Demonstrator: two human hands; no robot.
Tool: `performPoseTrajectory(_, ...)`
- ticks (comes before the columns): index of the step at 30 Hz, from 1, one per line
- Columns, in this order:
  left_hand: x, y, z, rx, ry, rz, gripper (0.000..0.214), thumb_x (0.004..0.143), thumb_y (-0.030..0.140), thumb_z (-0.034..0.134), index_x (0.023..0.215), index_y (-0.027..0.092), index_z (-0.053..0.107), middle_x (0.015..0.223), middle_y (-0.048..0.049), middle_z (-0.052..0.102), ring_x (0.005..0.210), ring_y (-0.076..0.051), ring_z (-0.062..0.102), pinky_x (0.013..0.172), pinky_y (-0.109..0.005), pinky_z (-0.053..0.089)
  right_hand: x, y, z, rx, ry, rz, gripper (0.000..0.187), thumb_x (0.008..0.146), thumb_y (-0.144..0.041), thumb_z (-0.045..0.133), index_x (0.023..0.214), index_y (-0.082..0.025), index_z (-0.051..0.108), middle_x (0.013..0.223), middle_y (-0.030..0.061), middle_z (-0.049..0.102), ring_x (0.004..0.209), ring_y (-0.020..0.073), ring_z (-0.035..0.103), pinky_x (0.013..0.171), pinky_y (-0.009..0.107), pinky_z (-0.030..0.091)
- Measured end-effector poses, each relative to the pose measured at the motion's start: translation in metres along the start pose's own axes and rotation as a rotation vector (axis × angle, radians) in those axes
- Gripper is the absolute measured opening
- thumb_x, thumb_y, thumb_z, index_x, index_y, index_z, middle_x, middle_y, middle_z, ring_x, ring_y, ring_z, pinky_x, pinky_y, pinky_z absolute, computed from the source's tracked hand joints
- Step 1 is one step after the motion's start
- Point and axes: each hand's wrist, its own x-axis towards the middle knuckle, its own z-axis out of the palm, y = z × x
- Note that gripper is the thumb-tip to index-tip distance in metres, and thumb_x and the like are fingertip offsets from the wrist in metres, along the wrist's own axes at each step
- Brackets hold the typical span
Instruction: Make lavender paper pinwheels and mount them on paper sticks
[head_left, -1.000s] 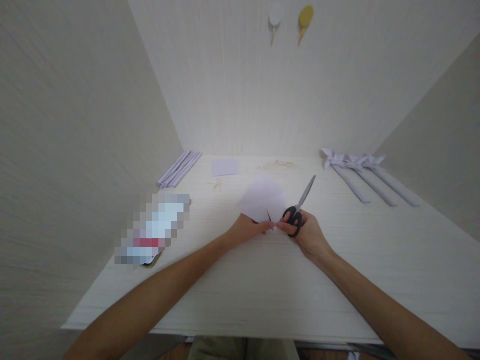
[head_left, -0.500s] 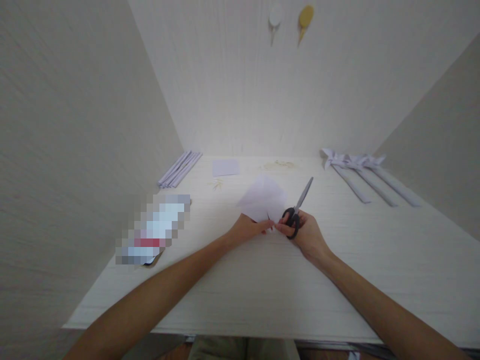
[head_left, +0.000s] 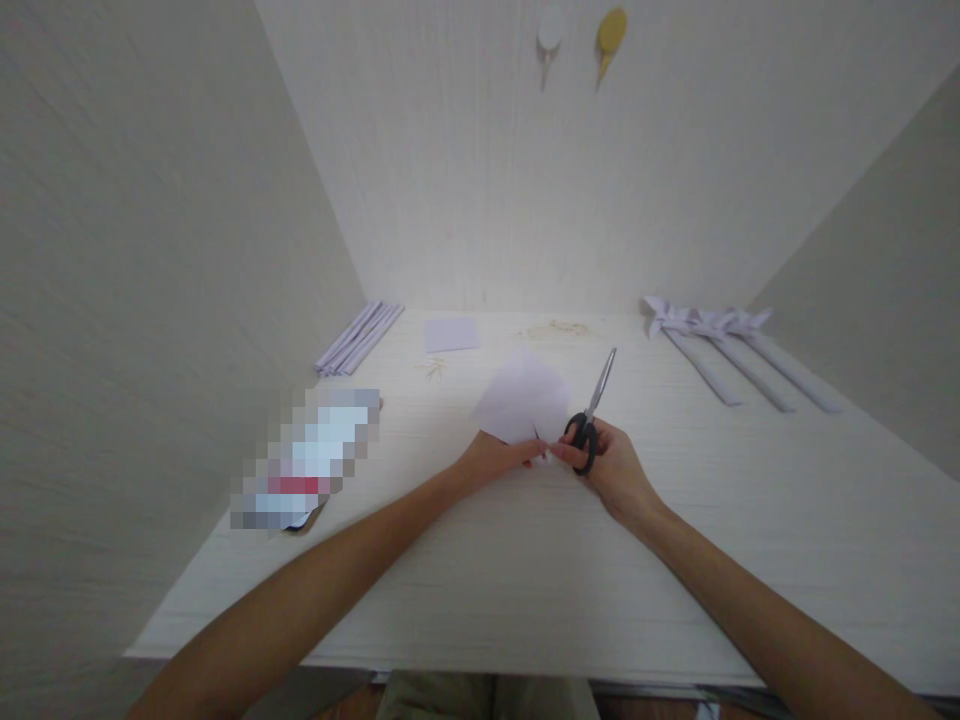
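Note:
A pale lilac sheet of paper (head_left: 523, 395) is held above the middle of the table, a cut slit showing near its lower right corner. My left hand (head_left: 499, 453) pinches its near edge between thumb and fingers. In my right hand (head_left: 611, 463) are black-handled scissors (head_left: 583, 440), their blades closed and pointing up and away from the paper. The thumb and fingertip of that hand also meet the paper's near corner, close to my left fingertips. Exactly how the corner is gripped is too small to make out.
Rolled paper sticks (head_left: 360, 340) lie at the back left, beside a small paper square (head_left: 451, 334). Thin pale bits (head_left: 559, 329) are scattered behind the sheet. Three paper pinwheels on sticks (head_left: 720, 350) rest at the right. A blurred phone (head_left: 315, 460) lies left. Two hooks (head_left: 612, 35) hang on the wall.
The scissors have tipped slightly more upright and a little left in my right hand. The paper has tilted slightly; both hands keep nearly the same place.

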Motion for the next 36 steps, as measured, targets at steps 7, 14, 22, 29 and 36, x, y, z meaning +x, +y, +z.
performPoseTrajectory(7,0.0,0.001,-0.001,-0.002,-0.007,0.001,0.008,0.061,0.022,0.061,0.059,0.015,0.057,0.056,0.0022,0.058,0.047,-0.007,0.05,0.048,-0.018,0.043,0.0,0.0,0.0,-0.04,0.013,-0.005,0.027,0.052,-0.03,0.07,0.059,-0.017,0.047,0.045,-0.0078,0.04,0.039,0.0042,0.031,0.037,0.019,0.022)
performPoseTrajectory(14,0.004,-0.008,0.002,-0.096,-0.027,-0.01,0.014,0.06,0.026,0.062,0.065,0.014,0.059,0.06,0.001,0.059,0.046,-0.007,0.049,0.045,-0.019,0.044,0.001,0.001,0.0,-0.041,0.011,-0.018,0.025,0.053,-0.027,0.068,0.058,-0.017,0.046,0.044,-0.0088,0.038,0.038,0.0035,0.029,0.036,0.018,0.02)
performPoseTrajectory(22,0.009,-0.008,-0.005,-0.239,0.147,0.026,0.023,0.061,0.032,0.062,0.069,0.01,0.06,0.061,-0.0022,0.059,0.052,-0.009,0.051,0.045,-0.019,0.045,0.002,0.001,0.0,-0.068,0.045,-0.024,0.029,0.053,-0.034,0.069,0.059,-0.018,0.045,0.045,-0.0078,0.041,0.039,0.0051,0.032,0.037,0.02,0.023)
performPoseTrajectory(29,0.015,-0.009,-0.012,-0.296,0.272,0.06,0.026,0.062,0.033,0.061,0.075,0.011,0.06,0.067,-0.0026,0.06,0.054,-0.008,0.049,0.042,-0.017,0.041,0.007,0.004,-0.006,-0.146,0.216,-0.11,0.026,0.055,-0.032,0.068,0.061,-0.017,0.048,0.056,-0.0033,0.052,0.046,0.0074,0.041,0.043,0.021,0.03)
performPoseTrajectory(36,0.011,-0.005,-0.01,-0.145,0.172,0.03,0.014,0.061,0.025,0.058,0.058,0.011,0.057,0.051,0.0024,0.052,0.046,-0.006,0.044,0.043,-0.017,0.037,0.012,0.008,-0.013,-0.042,0.335,-0.224,0.02,0.059,-0.027,0.067,0.066,-0.017,0.05,0.063,-0.0014,0.056,0.057,0.0097,0.049,0.052,0.022,0.038)
